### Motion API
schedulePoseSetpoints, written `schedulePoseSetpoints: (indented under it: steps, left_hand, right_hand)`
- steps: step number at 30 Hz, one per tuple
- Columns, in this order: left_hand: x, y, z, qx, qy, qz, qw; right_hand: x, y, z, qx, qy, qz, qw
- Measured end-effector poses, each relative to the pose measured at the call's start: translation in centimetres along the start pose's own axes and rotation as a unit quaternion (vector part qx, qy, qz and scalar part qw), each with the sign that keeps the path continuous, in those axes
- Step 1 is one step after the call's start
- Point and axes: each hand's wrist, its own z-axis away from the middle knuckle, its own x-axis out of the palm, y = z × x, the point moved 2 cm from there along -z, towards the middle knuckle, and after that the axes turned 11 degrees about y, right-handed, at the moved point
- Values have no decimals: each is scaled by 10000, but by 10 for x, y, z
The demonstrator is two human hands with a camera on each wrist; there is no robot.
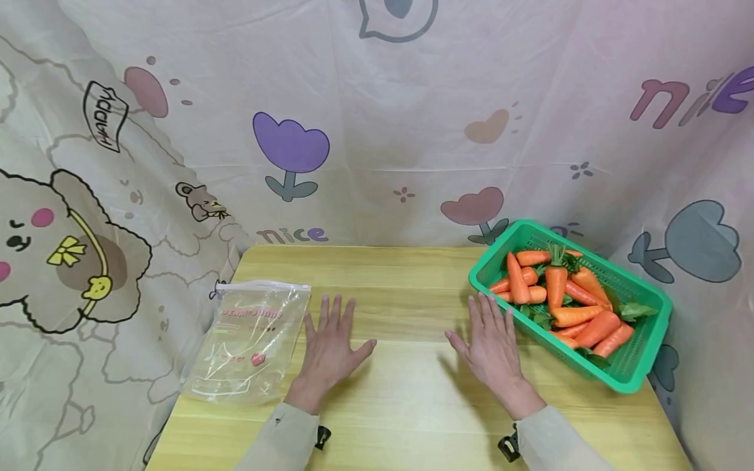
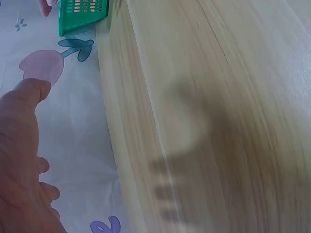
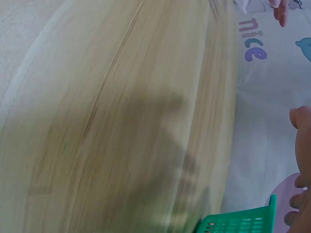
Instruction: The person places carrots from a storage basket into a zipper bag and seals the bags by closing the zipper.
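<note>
My left hand (image 1: 331,345) hovers over the table with its fingers spread and nothing in it. Just left of it lies a clear plastic zip bag (image 1: 247,343) with pink printing and a white slider strip along its top. My right hand (image 1: 491,347), also with straight fingers and holding nothing, is above the table beside a green plastic basket (image 1: 642,356). Several orange carrots (image 1: 556,286) fill the basket, with green leaves (image 1: 636,310) among them. In the left wrist view, my left thumb (image 2: 36,90) points away from the other fingers.
The light wooden table (image 1: 389,418) carries the bag at its left and the basket at its right. A pale printed cloth (image 1: 383,131) with flowers and cartoon animals hangs behind the table and along both sides. A dark strap buckle (image 1: 509,446) shows at my right wrist.
</note>
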Motion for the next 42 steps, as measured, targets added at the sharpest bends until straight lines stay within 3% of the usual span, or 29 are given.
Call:
schedulePoseSetpoints:
  steps: [7, 13, 22, 29, 35, 38, 42]
  left_hand:
    - [0, -17, 1, -181, 94, 9, 9998]
    - [-5, -45, 4, -427, 315, 40, 9986]
    - [-17, -106, 8, -1231, 385, -25, 9916]
    - [-20, -134, 13, -1864, 472, 40, 9813]
    - [-9, -137, 12, -2084, 211, -189, 9776]
    - [-2, -125, 9, -1992, 54, -167, 9798]
    - [7, -97, 2, -1615, -35, -134, 9868]
  right_hand:
    - [6, -2, 3, 77, -60, -87, 9999]
    - [13, -6, 8, 55, -24, -209, 9998]
    - [26, -6, 14, 103, -98, -302, 9994]
    - [36, -3, 22, 199, -151, -462, 9986]
    - [47, 0, 33, 364, -404, -597, 9967]
    - [51, 2, 38, 501, -540, -617, 9954]
    - [55, 2, 41, 635, -672, -590, 9940]
